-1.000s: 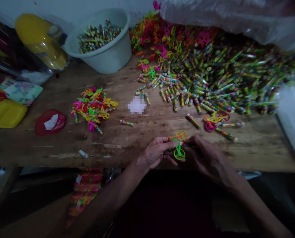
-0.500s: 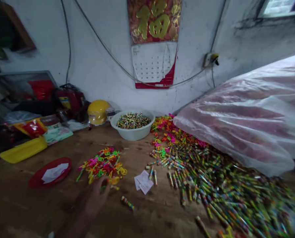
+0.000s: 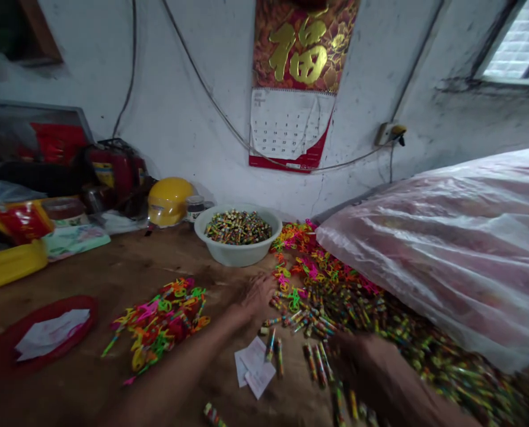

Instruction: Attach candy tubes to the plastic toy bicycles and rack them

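Left hand [image 3: 259,295] reaches to the near edge of the heaped neon plastic wheel-shaped pieces [image 3: 295,237], just in front of the pale round plastic basin [image 3: 240,256]; fingers look extended, but can't tell if anything is pinched. Right hand [image 3: 371,362] is blurred and dark over the slim multicoloured printed tubes [image 3: 398,320], grip can't be told. Hands apart. Neon pieces look tangled, so pulling one could likely drag neighbours along; tubes lie loose and crisscrossed, so a sweeping right hand might roll some away. Left forearm passes close to the white paper slips [image 3: 260,370] and the separate mixed neon pile [image 3: 169,317]; a low return could scatter either.
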A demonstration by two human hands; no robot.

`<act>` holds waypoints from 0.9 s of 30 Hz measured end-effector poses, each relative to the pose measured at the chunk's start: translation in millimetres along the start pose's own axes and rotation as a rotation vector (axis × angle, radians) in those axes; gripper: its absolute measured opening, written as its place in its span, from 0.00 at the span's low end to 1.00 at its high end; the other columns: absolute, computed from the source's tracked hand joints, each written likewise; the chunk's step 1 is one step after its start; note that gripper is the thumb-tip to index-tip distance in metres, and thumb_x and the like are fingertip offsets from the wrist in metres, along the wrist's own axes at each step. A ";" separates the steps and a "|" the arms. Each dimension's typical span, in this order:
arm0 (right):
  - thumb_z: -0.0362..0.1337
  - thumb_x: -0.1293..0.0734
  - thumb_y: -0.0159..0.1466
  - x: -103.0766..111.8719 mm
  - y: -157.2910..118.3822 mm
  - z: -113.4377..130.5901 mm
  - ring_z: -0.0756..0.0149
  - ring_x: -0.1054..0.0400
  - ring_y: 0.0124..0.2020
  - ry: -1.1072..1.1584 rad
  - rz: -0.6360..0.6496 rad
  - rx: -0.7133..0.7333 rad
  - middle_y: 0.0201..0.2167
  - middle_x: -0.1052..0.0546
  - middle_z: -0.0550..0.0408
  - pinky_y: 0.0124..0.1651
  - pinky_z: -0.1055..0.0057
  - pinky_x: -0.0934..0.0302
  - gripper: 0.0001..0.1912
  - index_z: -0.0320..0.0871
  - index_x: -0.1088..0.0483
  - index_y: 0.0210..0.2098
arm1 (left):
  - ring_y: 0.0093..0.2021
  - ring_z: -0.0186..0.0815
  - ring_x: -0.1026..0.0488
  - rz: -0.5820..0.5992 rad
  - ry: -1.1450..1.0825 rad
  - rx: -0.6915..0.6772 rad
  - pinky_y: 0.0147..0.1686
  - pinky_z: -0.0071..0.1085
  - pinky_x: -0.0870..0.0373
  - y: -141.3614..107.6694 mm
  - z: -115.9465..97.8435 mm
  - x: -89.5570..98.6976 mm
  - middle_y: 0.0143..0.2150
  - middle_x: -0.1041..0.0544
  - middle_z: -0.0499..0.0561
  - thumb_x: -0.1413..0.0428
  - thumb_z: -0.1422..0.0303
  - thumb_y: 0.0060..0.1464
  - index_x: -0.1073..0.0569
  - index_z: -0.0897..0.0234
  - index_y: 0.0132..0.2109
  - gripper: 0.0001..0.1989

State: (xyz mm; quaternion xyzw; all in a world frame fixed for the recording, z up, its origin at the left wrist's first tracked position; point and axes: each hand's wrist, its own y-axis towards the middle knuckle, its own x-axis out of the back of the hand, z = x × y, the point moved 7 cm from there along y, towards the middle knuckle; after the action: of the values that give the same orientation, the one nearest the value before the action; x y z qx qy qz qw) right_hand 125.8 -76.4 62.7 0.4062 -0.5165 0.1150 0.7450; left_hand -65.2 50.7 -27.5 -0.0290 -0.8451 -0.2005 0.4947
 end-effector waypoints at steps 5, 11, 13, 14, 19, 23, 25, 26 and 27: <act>0.39 0.41 0.63 -25.3 161.1 -94.3 0.65 0.30 0.28 -0.351 0.083 -0.150 0.27 0.24 0.50 0.29 0.73 0.44 0.10 0.41 0.31 0.35 | 0.63 0.46 0.47 -0.036 -0.053 -0.017 0.62 0.44 0.54 29.3 39.0 -24.9 0.62 0.41 0.64 0.54 0.62 0.58 0.41 0.72 0.61 0.27; 0.40 0.42 0.64 -122.3 284.6 -185.9 0.55 0.32 0.44 -0.393 0.051 -0.329 0.42 0.26 0.40 0.46 0.61 0.42 0.17 0.35 0.34 0.47 | 0.68 0.40 0.60 -0.158 -0.279 0.023 0.65 0.40 0.58 21.0 59.1 -32.0 0.69 0.58 0.58 0.58 0.61 0.61 0.56 0.70 0.67 0.32; 0.41 0.42 0.65 -150.4 302.7 -210.1 0.57 0.33 0.46 -0.385 0.063 -0.382 0.44 0.28 0.43 0.49 0.56 0.42 0.18 0.36 0.36 0.49 | 0.68 0.39 0.60 -0.145 -0.319 0.057 0.65 0.40 0.58 20.7 61.0 -32.2 0.69 0.58 0.55 0.58 0.61 0.61 0.57 0.67 0.67 0.31; 0.42 0.41 0.65 -162.2 309.5 -221.7 0.58 0.34 0.47 -0.378 0.075 -0.399 0.46 0.29 0.46 0.51 0.55 0.42 0.18 0.37 0.36 0.50 | 0.68 0.39 0.60 -0.136 -0.321 0.069 0.65 0.40 0.58 21.3 61.6 -32.2 0.69 0.58 0.54 0.58 0.61 0.61 0.57 0.66 0.67 0.31; 0.42 0.40 0.65 -209.9 332.6 -262.2 0.57 0.34 0.49 -0.307 0.160 -0.380 0.48 0.29 0.45 0.50 0.55 0.40 0.18 0.39 0.35 0.50 | 0.68 0.44 0.59 -0.075 -0.198 0.097 0.65 0.47 0.59 26.2 64.3 -37.3 0.69 0.56 0.53 0.54 0.58 0.58 0.52 0.62 0.66 0.32; 0.41 0.40 0.64 -227.8 336.9 -261.9 0.52 0.31 0.45 -0.251 0.194 -0.323 0.40 0.25 0.43 0.46 0.56 0.38 0.13 0.42 0.29 0.43 | 0.67 0.44 0.58 -0.078 -0.180 0.138 0.64 0.47 0.55 29.0 70.0 -41.9 0.69 0.57 0.53 0.54 0.60 0.58 0.53 0.63 0.66 0.32; 0.41 0.40 0.64 -225.3 330.7 -254.2 0.53 0.31 0.45 -0.241 0.176 -0.298 0.40 0.24 0.45 0.47 0.55 0.38 0.14 0.42 0.29 0.44 | 0.67 0.41 0.55 -0.115 -0.180 0.122 0.64 0.43 0.53 30.8 71.2 -40.7 0.68 0.54 0.55 0.56 0.63 0.59 0.54 0.66 0.66 0.31; 0.42 0.40 0.64 -222.2 325.3 -249.0 0.54 0.31 0.45 -0.237 0.161 -0.286 0.40 0.24 0.45 0.48 0.56 0.38 0.15 0.41 0.30 0.44 | 0.67 0.40 0.54 -0.132 -0.174 0.107 0.64 0.42 0.52 31.7 71.2 -39.7 0.68 0.52 0.57 0.57 0.65 0.59 0.54 0.68 0.66 0.30; 0.43 0.41 0.64 -218.9 318.3 -243.1 0.55 0.32 0.46 -0.234 0.146 -0.277 0.41 0.25 0.46 0.48 0.57 0.38 0.16 0.41 0.30 0.45 | 0.66 0.39 0.53 -0.149 -0.167 0.095 0.64 0.41 0.51 32.7 71.1 -38.6 0.67 0.50 0.58 0.58 0.66 0.60 0.53 0.70 0.65 0.29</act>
State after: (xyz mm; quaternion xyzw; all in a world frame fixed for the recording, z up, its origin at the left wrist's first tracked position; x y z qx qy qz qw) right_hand 5.7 358.8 -4.6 0.2720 -0.6383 0.0486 0.7185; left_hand -96.1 112.6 -80.6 0.0407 -0.8918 -0.1933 0.4069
